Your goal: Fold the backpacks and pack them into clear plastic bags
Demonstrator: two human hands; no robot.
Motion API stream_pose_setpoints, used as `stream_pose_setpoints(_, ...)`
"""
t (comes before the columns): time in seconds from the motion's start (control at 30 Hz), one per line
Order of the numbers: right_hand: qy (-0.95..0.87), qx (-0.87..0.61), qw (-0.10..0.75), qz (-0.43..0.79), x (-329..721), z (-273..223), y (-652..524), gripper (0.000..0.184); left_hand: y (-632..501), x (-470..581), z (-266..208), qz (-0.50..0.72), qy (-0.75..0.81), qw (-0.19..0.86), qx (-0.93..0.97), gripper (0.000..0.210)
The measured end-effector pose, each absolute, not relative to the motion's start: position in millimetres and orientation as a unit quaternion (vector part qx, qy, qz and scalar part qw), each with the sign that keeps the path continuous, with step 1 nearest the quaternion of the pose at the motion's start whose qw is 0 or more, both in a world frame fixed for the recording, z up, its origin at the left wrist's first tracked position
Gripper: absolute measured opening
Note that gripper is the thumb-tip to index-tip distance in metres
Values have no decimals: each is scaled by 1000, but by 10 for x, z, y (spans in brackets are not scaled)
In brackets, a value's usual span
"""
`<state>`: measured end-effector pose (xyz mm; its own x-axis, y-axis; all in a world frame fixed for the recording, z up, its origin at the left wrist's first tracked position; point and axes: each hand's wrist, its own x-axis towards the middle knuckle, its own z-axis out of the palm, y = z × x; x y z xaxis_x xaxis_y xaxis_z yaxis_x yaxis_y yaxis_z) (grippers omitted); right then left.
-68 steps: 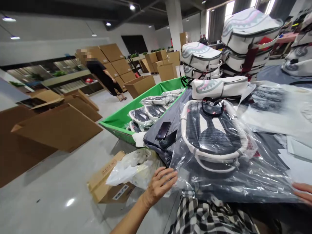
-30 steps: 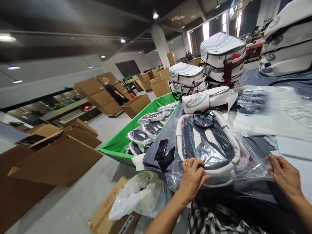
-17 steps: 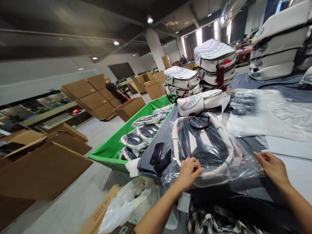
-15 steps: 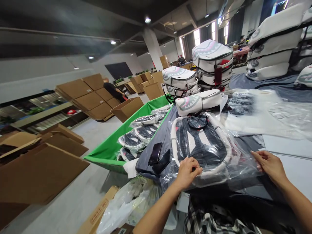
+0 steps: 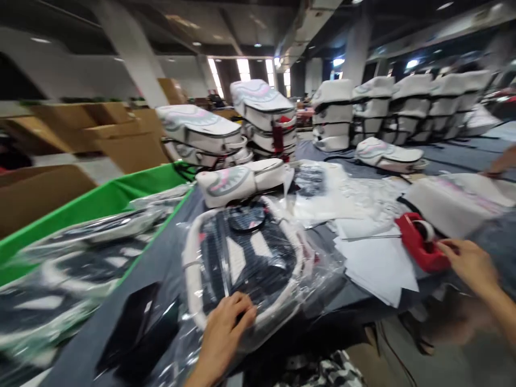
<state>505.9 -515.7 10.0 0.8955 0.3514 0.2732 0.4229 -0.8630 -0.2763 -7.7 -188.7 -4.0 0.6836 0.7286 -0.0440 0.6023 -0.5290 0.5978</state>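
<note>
A backpack (image 5: 245,263) lies back panel up in a clear plastic bag (image 5: 322,274) at the table's front edge. My left hand (image 5: 229,322) is closed on the bag's near edge, fingers curled over the plastic. To the right, my right hand (image 5: 470,263) touches the near end of a red tape dispenser (image 5: 419,239) that carries a pale roll. Its thumb and fingers are pinched together there; whatever lies between them is too small to make out. White sheets of paper (image 5: 379,263) lie between the bagged backpack and the dispenser.
Two dark phones (image 5: 133,322) lie at left. Beside the table, a green-sided bin (image 5: 121,191) holds several bagged backpacks. White backpacks (image 5: 264,115) stand stacked behind, with more at right. Flat plastic bags (image 5: 342,196) lie mid-table. Another person's hand (image 5: 503,161) shows at the right edge.
My right hand has left the bag's right side and moved right to the red tape dispenser. My left hand stays at the bag's near edge. The view has swung right.
</note>
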Motion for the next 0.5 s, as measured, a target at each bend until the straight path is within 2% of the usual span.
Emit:
stream_pose_setpoints(0.1,-173,-968,154,-97,5110,287,-5140,39,-1770,-113,-153,85,364,302,877,44)
stream_pose_setpoints(0.23,-133,-977,160,-47,5259,259,-5160,34,-1737,-145,-244,100,373,291,875,45)
stream_pose_setpoints(0.37,-98,-974,203,22,5344,189,-5188,36,-1766,-124,-211,100,389,278,873,43)
stream_pose_setpoints(0.5,-89,-962,256,33,5301,212,-5211,33,-1785,-87,-100,82,388,277,875,43)
